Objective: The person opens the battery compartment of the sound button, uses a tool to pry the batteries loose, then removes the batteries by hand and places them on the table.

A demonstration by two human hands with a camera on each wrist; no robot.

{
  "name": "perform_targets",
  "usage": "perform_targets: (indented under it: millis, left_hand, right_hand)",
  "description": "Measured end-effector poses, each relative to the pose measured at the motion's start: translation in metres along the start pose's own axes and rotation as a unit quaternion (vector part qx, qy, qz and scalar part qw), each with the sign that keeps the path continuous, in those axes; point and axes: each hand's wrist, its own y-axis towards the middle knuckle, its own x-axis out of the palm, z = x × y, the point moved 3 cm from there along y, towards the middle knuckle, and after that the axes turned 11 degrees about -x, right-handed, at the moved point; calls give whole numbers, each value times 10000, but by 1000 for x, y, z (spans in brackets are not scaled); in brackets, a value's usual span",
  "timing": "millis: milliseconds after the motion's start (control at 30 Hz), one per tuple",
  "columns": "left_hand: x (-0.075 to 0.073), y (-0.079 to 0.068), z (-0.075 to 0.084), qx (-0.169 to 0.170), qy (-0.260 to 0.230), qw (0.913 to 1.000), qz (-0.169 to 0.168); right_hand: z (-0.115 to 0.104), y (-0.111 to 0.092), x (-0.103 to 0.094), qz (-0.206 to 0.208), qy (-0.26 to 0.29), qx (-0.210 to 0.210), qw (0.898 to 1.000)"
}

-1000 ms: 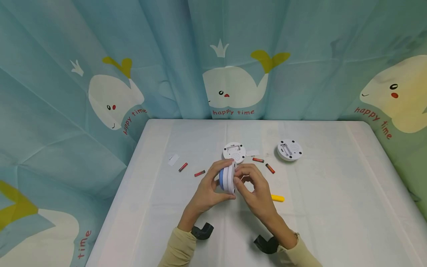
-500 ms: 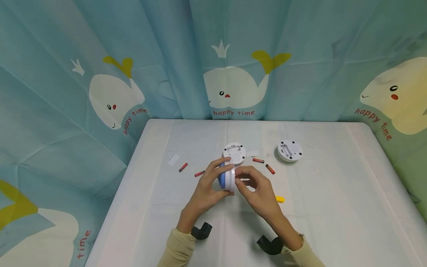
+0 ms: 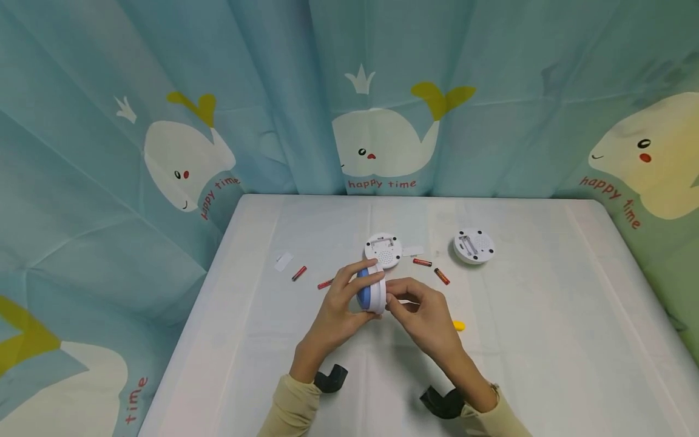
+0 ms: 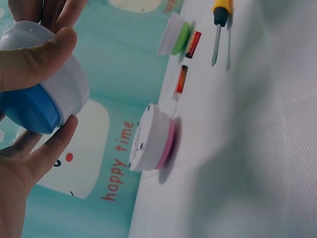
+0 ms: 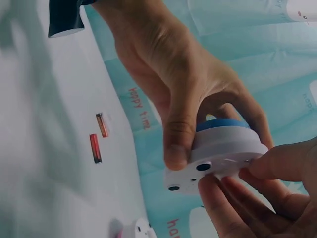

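Note:
My left hand (image 3: 333, 309) grips a round white battery-powered device (image 3: 377, 295) with a blue top, holding it on edge above the table. Its white base, with dark round feet, faces my right hand (image 3: 423, 312). In the right wrist view the right thumb and fingers (image 5: 213, 196) touch that underside around a recess. I cannot tell whether they pinch something small there. The blue top (image 4: 34, 106) shows under the left hand in the left wrist view. A screwdriver (image 4: 221, 20) with a yellow handle lies behind the right hand.
Two similar devices lie base up at the back: one (image 3: 383, 249) near the middle, another (image 3: 474, 246) to the right, both with battery bays exposed. Several red batteries (image 3: 422, 262) and small white flat pieces (image 3: 283, 261) lie about on the white table (image 3: 546, 291).
The device has turned so its underside no longer shows in the head view. Left fingers have shifted across its side. The right hand has lowered slightly, its fingertips still at the base.

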Motion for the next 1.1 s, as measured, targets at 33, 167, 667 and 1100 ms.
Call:
perform_targets:
  millis: [33, 167, 667, 1100]
  left_hand:
    - [0, 0, 0, 3, 12, 10000, -6]
    - [-1, 1, 1, -27, 28, 10000, -60]
    - [7, 0, -1, -90, -177, 9998, -101]
    - [10, -4, -4, -243, -548, 9981, -142]
  right_hand:
    - [0, 0, 0, -26, -19, 72, 10000]
    - [-1, 1, -3, -103, 9, 267, 9996]
    - [-5, -4, 1, 495, -119, 408, 9979]
    - [-3, -2, 0, 355, -314, 581, 9972]
